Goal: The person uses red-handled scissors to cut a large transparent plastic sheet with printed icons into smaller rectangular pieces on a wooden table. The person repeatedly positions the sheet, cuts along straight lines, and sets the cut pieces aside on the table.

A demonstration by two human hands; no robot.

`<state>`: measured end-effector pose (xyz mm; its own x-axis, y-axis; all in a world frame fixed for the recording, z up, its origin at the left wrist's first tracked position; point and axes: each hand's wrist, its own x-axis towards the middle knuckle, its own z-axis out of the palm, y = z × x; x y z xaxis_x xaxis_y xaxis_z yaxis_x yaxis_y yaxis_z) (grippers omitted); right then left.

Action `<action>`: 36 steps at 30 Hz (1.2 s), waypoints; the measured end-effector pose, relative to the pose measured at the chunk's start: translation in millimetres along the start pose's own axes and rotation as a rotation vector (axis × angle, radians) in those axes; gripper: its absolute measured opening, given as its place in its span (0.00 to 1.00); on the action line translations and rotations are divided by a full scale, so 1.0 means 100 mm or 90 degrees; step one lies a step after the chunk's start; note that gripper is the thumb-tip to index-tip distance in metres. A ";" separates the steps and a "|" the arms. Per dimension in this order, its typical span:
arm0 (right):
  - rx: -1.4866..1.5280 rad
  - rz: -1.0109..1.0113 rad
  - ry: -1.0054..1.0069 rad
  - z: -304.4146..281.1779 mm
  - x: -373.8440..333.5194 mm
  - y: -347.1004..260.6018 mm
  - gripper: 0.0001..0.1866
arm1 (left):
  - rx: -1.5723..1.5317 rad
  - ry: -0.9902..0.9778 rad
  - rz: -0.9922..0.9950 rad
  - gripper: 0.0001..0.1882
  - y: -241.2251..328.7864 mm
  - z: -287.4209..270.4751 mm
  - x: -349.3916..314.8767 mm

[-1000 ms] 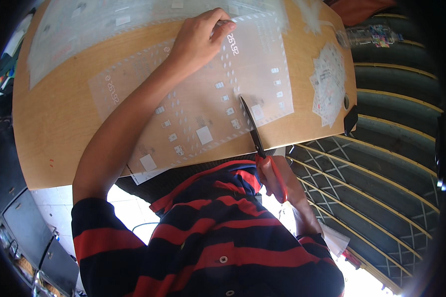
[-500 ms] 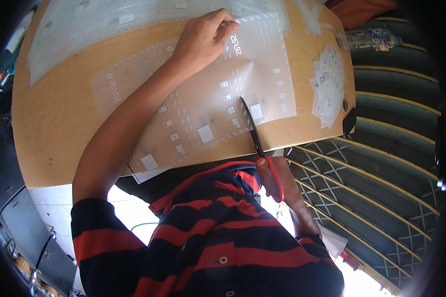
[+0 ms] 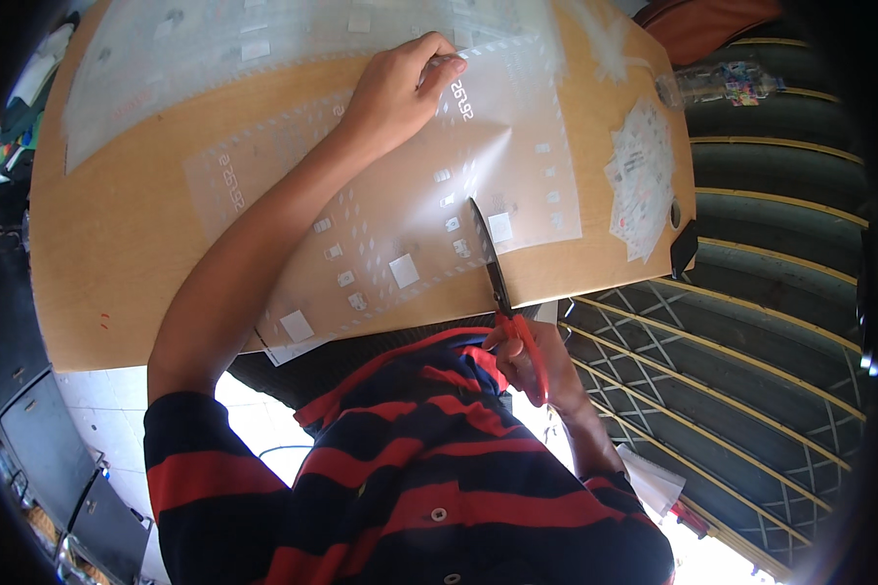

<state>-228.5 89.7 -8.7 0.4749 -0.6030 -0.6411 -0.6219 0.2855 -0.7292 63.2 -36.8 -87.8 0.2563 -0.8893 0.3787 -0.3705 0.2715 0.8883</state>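
Observation:
A translucent printed plastic sheet (image 3: 517,117) with rows of small white pictures and white squares lies on the wooden table, its near edge reaching the table's edge. My left hand (image 3: 405,88) stretches across it, fingers closed in a pinch on its far edge. Down at the near edge, my right hand (image 3: 527,359) grips the scissors (image 3: 488,249) by their red handles. The dark blades point away from me along the strip between two printed panels, their tips among the small pictures. How far the blades are apart is hard to make out.
More translucent sheets (image 3: 205,73) lie across the far side of the table. To the right are a pile of small cut printed pieces (image 3: 642,180) and a clear plastic bottle (image 3: 722,85). A ribbed dark shutter (image 3: 771,224) runs beyond the table's right edge.
My right hand and the scissor handles have shifted slightly toward me, and the blade tips have drawn back a little. My left hand stays pinched on the sheet's far edge.

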 end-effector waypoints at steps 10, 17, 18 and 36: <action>-0.041 -0.091 -0.029 -0.04 -0.03 0.32 0.52 | -0.026 -0.029 -0.045 0.13 0.07 -0.01 0.00; 0.009 -0.079 -0.035 -0.02 -0.02 0.12 0.47 | -0.018 -0.047 -0.046 0.13 0.08 -0.02 0.01; -0.008 -0.098 -0.040 -0.03 -0.01 0.09 0.46 | -0.021 -0.047 -0.039 0.13 0.06 -0.01 0.00; -0.060 -0.090 -0.007 -0.09 0.07 -0.16 0.40 | -0.094 -0.080 -0.086 0.14 0.14 0.04 -0.04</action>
<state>-220.4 74.6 1.0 0.5686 -0.6236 -0.5365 -0.6035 0.1269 -0.7872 53.1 -30.6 -77.7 0.1782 -0.9577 0.2259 -0.2032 0.1888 0.9608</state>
